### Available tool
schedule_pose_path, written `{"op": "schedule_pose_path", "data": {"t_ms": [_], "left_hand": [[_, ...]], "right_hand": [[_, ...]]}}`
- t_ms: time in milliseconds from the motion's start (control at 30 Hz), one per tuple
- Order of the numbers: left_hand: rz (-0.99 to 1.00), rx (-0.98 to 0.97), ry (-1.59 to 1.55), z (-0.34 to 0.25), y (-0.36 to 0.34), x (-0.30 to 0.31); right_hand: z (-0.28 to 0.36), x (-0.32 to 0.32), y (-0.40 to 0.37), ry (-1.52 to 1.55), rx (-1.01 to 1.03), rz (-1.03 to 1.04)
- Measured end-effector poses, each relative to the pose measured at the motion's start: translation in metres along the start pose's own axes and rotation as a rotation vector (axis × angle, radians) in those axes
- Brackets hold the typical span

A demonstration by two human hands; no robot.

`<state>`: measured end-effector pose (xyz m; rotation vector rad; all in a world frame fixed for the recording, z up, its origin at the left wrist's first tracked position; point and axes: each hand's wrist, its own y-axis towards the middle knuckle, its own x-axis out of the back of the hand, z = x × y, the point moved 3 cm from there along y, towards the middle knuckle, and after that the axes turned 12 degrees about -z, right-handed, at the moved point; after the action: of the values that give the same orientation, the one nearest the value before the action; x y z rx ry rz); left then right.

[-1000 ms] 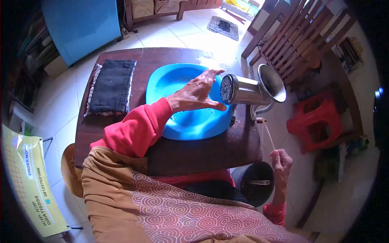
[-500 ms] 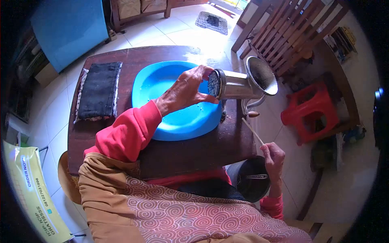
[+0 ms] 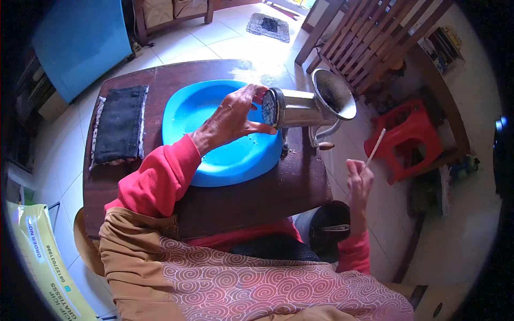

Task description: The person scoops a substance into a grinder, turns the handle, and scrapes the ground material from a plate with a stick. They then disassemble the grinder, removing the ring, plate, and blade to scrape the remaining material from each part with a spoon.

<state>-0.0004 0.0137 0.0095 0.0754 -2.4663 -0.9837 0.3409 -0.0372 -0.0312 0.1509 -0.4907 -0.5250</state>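
Observation:
A metal grinder [image 3: 297, 108] is mounted at the right side of the dark wooden table [image 3: 251, 208], with its round funnel [image 3: 334, 94] on the right and a wooden-ended crank handle [image 3: 326, 145] below. My left hand [image 3: 230, 115] grips the ring around the grinder's speckled left end, thumb below and fingers above. Under that hand lies a blue basin [image 3: 184, 107] with small crumbs in it. My right hand [image 3: 360, 179] is raised right of the table edge, fingers closed on a thin pale stick [image 3: 377, 145] that points up.
A black folded cloth [image 3: 120, 123] lies on the table's left side. Right of the table stand a red plastic stool [image 3: 411, 160] and a slatted wooden chair [image 3: 369, 43]. A dark bucket [image 3: 316, 235] holding a metal utensil sits below the near right edge.
My right hand has risen with the stick, which now tilts up to the right instead of toward the grinder handle. My left hand stays on the grinder's end. The whole view has shifted slightly.

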Motion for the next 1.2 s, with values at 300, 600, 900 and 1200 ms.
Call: {"op": "schedule_pose_path", "data": {"t_ms": [300,600,900,1200], "left_hand": [[-0.018,-0.011,-0.080,0.001,-0.001,0.004],[-0.050,-0.101,-0.019,0.003,-0.002,0.003],[-0.028,-0.022,-0.068,0.006,-0.003,0.004],[0.059,0.102,-0.110,0.009,-0.008,0.010]], "right_hand": [[-0.098,-0.109,0.040,0.734,-0.628,-0.003],[-0.116,-0.103,0.027,1.262,-0.870,0.271],[-0.024,0.030,-0.007,1.127,-0.334,0.177],[0.091,0.048,0.069,0.894,0.158,-0.184]]}}
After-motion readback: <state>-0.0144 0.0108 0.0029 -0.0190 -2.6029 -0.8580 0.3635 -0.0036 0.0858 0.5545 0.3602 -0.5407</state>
